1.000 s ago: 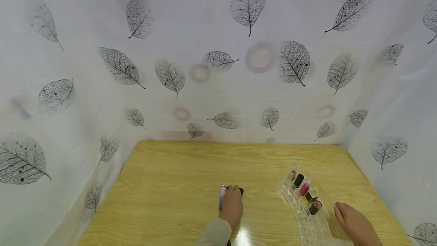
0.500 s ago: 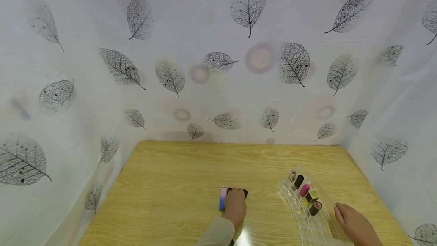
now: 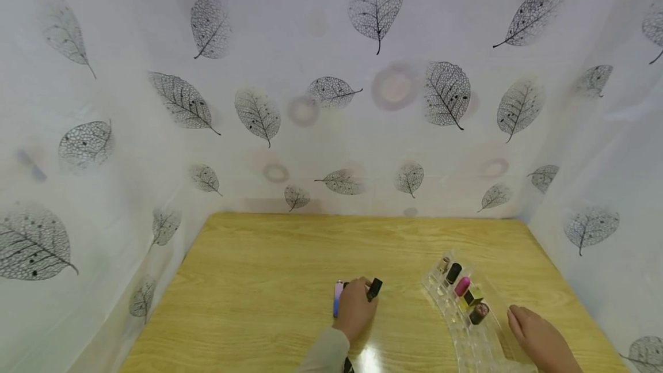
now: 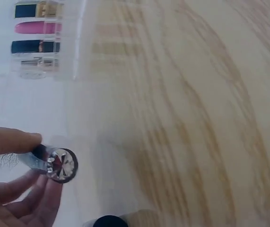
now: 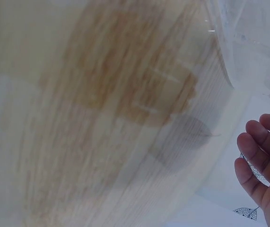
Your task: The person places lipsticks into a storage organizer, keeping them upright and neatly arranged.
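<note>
My left hand (image 3: pixel 356 308) pinches a dark lipstick tube (image 3: pixel 374 289) and holds it tilted above the table; in the left wrist view the tube's round faceted end (image 4: pixel 62 165) points at the camera. Just left of that hand a pink-and-blue lipstick tube (image 3: pixel 338 298) stands on the table. A black cap (image 4: pixel 110 221) shows at the bottom of the left wrist view. On the right is a clear stepped lipstick rack (image 3: pixel 456 327). My right hand (image 3: pixel 541 335) lies at its right edge, fingers (image 5: pixel 254 146) loosely bent beside the clear plastic; whether they touch it, I cannot tell.
Several lipsticks stand in the rack's far part, among them a black one (image 3: pixel 453 273), a magenta one (image 3: pixel 463 286) and a dark one (image 3: pixel 479 313). The wooden table (image 3: pixel 259 281) is bounded by leaf-printed white sheeting (image 3: pixel 331 143) at the back and sides.
My left hand has lifted the dark tube and turned it up to the right, away from the pink-and-blue tube's side. My right hand and the rack have stayed in place.
</note>
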Motion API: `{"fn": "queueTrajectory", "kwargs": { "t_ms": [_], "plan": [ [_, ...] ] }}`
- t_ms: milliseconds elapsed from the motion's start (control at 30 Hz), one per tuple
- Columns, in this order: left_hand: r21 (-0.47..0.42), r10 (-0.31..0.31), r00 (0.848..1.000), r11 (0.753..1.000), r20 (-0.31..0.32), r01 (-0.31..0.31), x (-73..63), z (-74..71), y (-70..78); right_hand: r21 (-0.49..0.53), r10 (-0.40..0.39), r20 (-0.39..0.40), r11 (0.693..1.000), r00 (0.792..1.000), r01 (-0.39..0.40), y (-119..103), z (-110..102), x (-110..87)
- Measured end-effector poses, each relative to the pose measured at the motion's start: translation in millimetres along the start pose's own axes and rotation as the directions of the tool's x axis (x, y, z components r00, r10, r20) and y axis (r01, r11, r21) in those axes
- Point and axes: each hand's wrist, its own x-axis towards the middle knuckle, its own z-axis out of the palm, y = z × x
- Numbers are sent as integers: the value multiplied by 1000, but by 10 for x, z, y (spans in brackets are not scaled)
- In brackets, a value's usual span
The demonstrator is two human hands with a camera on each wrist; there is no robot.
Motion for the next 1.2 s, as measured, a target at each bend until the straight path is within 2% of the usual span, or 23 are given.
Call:
{"fn": "queueTrajectory", "kwargs": {
  "t_ms": [100,200,367,533,700,800,867,967,1067,1133,1200],
  "plan": [
    [-209,4,1000,978,7,-3,26,-59,-2,5,4,20,1000,1000,-4,1,-21,16],
    [-388,40,999,921,8,-33,47,-144,25,20,4,40,1000,999,-5,1,-45,27],
    [-505,107,994,856,-34,-110,42,-293,111,36,22,88,999,996,-25,18,-75,57],
    [-511,193,975,830,-110,-222,14,-367,136,38,23,95,999,995,-26,15,-89,65],
    [-474,309,932,802,-188,-362,0,-363,81,26,7,62,1000,998,-9,6,-85,61],
    [-471,356,910,779,-210,-414,-6,-355,52,14,5,58,1000,998,-6,10,-77,60],
    [-473,374,902,768,-218,-432,-12,-359,48,6,-1,52,1000,999,1,17,-73,54],
    [-476,384,897,760,-221,-443,-27,-371,55,-13,-21,27,1000,999,21,23,-66,42],
    [-477,380,900,764,-214,-436,-43,-376,65,-16,-45,-4,999,999,45,21,-74,26],
    [-489,362,910,768,-203,-414,-51,-371,70,-15,-57,-15,998,998,57,20,-86,22],
    [-500,340,921,774,-191,-389,-58,-371,78,2,-46,17,999,999,46,23,-121,28]
  ]
}}
